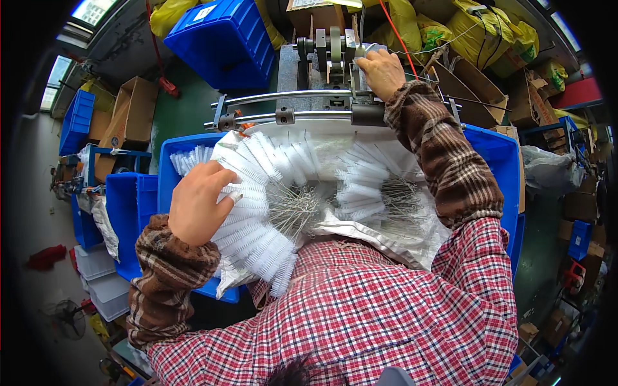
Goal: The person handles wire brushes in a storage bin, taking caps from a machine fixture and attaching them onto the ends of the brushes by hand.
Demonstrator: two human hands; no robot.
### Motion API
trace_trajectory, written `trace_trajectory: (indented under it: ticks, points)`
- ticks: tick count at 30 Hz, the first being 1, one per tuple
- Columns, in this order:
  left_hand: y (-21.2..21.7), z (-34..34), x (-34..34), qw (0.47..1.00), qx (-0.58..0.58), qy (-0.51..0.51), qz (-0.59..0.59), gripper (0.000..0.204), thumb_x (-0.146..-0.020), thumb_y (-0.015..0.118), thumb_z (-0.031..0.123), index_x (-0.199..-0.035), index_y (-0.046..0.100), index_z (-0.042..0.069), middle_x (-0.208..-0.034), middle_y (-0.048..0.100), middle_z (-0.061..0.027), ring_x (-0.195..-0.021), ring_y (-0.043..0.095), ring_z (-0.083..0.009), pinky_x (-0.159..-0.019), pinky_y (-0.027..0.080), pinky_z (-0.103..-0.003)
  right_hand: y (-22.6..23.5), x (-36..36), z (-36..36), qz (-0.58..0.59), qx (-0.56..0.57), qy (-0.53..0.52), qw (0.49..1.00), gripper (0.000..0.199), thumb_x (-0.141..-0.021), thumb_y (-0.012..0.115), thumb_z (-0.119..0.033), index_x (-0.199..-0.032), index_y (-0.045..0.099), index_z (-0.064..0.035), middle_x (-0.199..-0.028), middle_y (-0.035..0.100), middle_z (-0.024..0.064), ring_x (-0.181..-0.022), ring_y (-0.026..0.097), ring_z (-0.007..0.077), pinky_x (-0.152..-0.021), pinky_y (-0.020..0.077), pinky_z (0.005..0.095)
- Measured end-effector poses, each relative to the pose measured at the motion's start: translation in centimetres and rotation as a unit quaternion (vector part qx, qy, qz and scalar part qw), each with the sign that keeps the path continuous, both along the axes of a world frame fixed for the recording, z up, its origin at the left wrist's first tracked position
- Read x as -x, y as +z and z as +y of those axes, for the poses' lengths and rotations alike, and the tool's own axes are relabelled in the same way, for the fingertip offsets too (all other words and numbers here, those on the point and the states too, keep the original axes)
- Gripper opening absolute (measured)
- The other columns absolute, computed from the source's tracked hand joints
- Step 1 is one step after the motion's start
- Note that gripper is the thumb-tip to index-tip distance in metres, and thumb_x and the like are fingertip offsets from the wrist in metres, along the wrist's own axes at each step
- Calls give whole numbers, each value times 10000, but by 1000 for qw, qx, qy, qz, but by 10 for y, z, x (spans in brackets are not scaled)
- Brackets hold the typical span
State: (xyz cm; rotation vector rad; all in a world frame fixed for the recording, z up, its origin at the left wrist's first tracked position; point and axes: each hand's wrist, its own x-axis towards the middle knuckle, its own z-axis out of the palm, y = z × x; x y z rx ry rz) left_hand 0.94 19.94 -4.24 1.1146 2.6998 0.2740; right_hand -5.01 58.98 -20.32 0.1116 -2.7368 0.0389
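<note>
White-bristled wire brushes (248, 215) lie fanned out in a heap, their thin twisted metal stems gathered toward the middle. Over the left side of this heap is my left hand (203, 201), its thumb and fingers apart at the bristles. A second bunch of white brushes (360, 183) rests to the right on the pale sheeting (380, 241). My right hand (383, 74) reaches to the far side, at a metal machine (327, 61) with a wheel. Its fingers are closed beside the wheel, and what they hold is too small to make out.
Metal rods (277, 98) cross in front of the machine. A blue crate (510, 161) sits beneath the sheeting, and another blue crate (222, 45) stands at far left. Cardboard boxes (473, 83) and yellow sacks (476, 35) crowd the far right. A red cord (396, 29) hangs near my right hand.
</note>
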Motion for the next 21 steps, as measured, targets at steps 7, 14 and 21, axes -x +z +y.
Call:
trace_trajectory:
  ticks: [7, 14, 21]
  points:
    - [6, -9, -4, 999, 25, 20, 38, 231, -703, 684, 59, -928, 632, 53, -854, 575, -113, -835, 575, -316, -738, 470, -403, -6, 4, 8, 21, 11, 44, 999, 246, -801, 591, -88, -1027, 681, -126, -897, 617, 53, -906, 555, 250, -786, 429, 380]
    - [6, -8, 1, 1000, -2, 16, 5, 207, -703, 638, -38, -900, 614, 20, -786, 577, -122, -772, 578, -297, -702, 470, -361, -10, 4, 16, 36, 67, 94, 993, 289, -789, 588, -42, -1063, 668, -90, -957, 633, 80, -964, 562, 274, -860, 433, 392]
    - [36, -11, 7, 982, -115, 36, -143, 128, -720, 600, -103, -826, 595, -32, -795, 605, -97, -739, 599, -186, -695, 469, -279, 14, -54, 31, 43, -7, -12, 999, 386, -812, 681, -262, -1159, 623, -103, -1121, 582, 55, -1059, 524, 247, -889, 399, 394]
